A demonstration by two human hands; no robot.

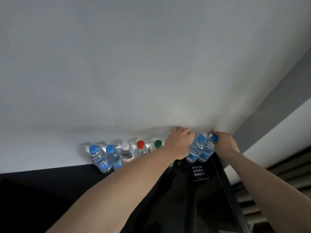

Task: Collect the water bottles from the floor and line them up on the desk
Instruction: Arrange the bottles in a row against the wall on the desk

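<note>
From my feed: black desk (50,190) nearest, a small printed sign (199,171) lying on it. Bottles stand along the desk's back edge against the white wall (151,64). Left of the sign: two blue-cap bottles (105,158), white-cap bottle (127,153), red-cap bottle (141,148), green-cap bottle (157,144). Just behind the sign: two more blue-cap bottles, touching. Left hand (179,143) is curled beside the left one (195,150); I can't tell if it's actually gripping. Right hand (224,143) pinches the right one (207,152) at the cap. Risk, my read: the pair leans; a quick let-go could tip them, or the left forearm clips the green-cap bottle.
</note>
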